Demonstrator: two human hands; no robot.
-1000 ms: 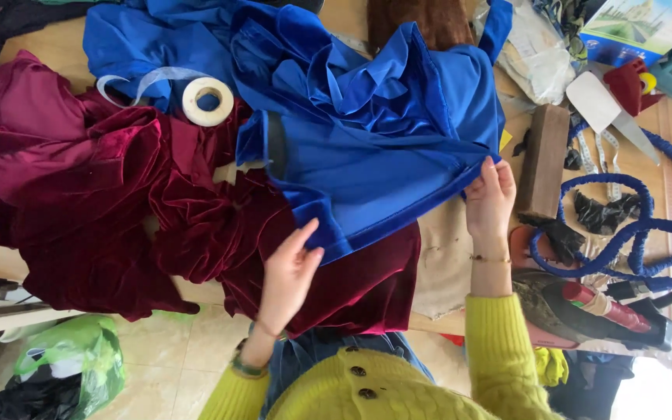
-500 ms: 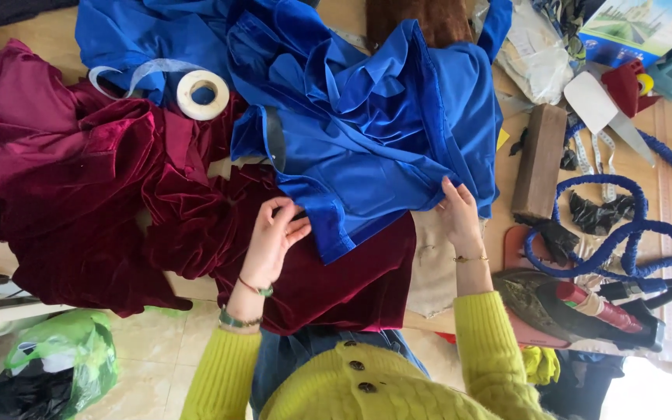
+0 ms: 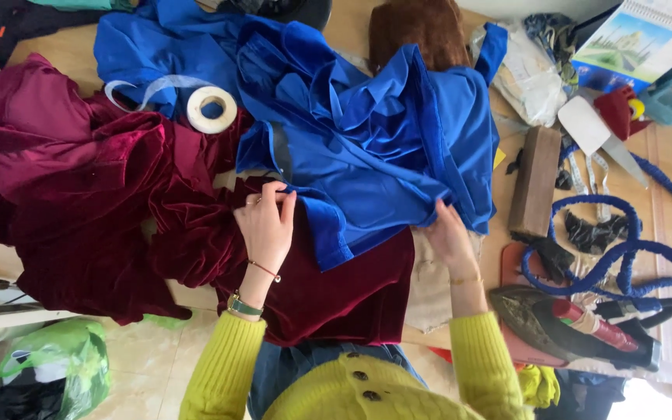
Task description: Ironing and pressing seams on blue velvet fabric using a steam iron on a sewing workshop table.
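A large blue fabric (image 3: pixel 367 140) lies crumpled over a dark red velvet cloth (image 3: pixel 103 202) on the wooden table (image 3: pixel 351 31). My left hand (image 3: pixel 266 225) rests on the velvet and pinches the blue fabric's left edge with its fingertips. My right hand (image 3: pixel 446 237) grips the blue fabric's lower right edge, fingers curled under the cloth. Both arms wear yellow knitted sleeves; the left wrist carries a watch and a thin bracelet.
A roll of white tape (image 3: pixel 211 109) sits on the cloths at upper left. To the right lie a wooden block (image 3: pixel 534 183), a blue coiled cord (image 3: pixel 624 257), an iron (image 3: pixel 569 327) and a calendar (image 3: pixel 639 39). A green plastic bag (image 3: pixel 64 373) sits on the floor.
My left hand moved up from the velvet to the blue fabric's left edge. My right hand slid left and down along the lower edge, and the blue fabric shifted with it.
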